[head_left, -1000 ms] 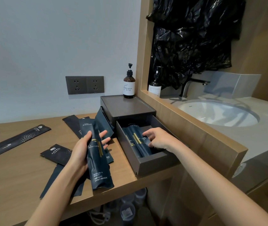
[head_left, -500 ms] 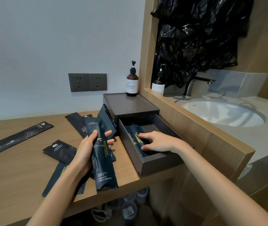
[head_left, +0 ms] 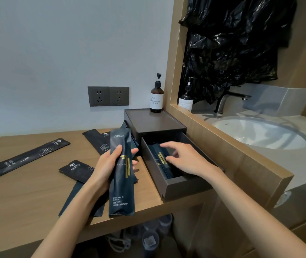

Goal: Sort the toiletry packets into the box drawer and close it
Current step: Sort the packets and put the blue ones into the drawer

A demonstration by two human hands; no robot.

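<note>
Over the open drawer [head_left: 185,187] of the grey box [head_left: 154,123], the right hand [head_left: 183,159] has lifted off the navy packets [head_left: 160,159] it was pressing flat a moment ago; its fingers now hang loose and spread just above them (touching or not, I cannot tell). The left hand [head_left: 105,170] grips a navy dental-kit packet [head_left: 122,183] beside the drawer, tipped more upright than before, so it looks next to go in. A black sachet [head_left: 77,169] and a long black packet [head_left: 23,159] wait on the wooden counter [head_left: 27,192]. A pump bottle [head_left: 156,95] stands on the box, wall sockets [head_left: 108,95] sit behind it, and a washbasin [head_left: 260,133] lies to the right.
</note>
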